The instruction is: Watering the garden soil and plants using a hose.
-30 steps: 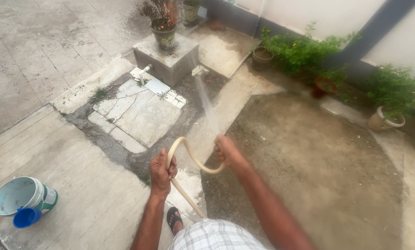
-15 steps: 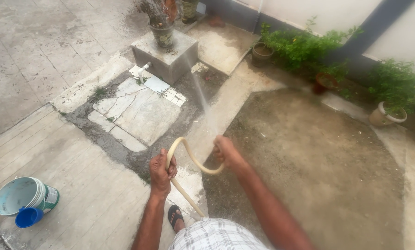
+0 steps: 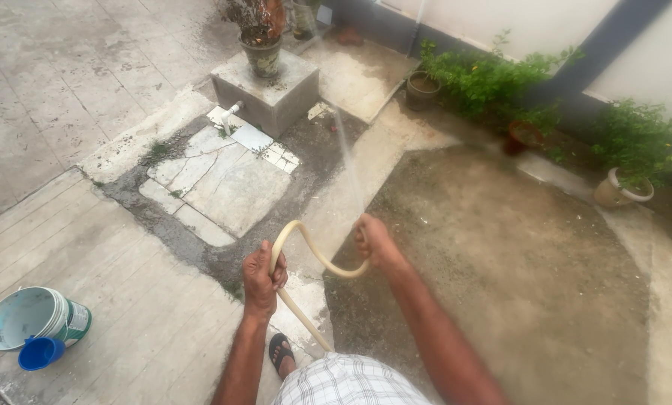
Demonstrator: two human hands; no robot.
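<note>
Both my hands grip the hose: left hand (image 3: pixel 263 276) closed on the loop, right hand (image 3: pixel 373 241) closed at the spraying end. Bucket (image 3: pixel 32 319) lies tipped, far left of my left hand; bare ground (image 3: pixel 516 247) open ahead of my right.

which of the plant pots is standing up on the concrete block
The dark pot with the reddish plant, raised on the grey concrete block; the other pots sit at ground level.
</note>
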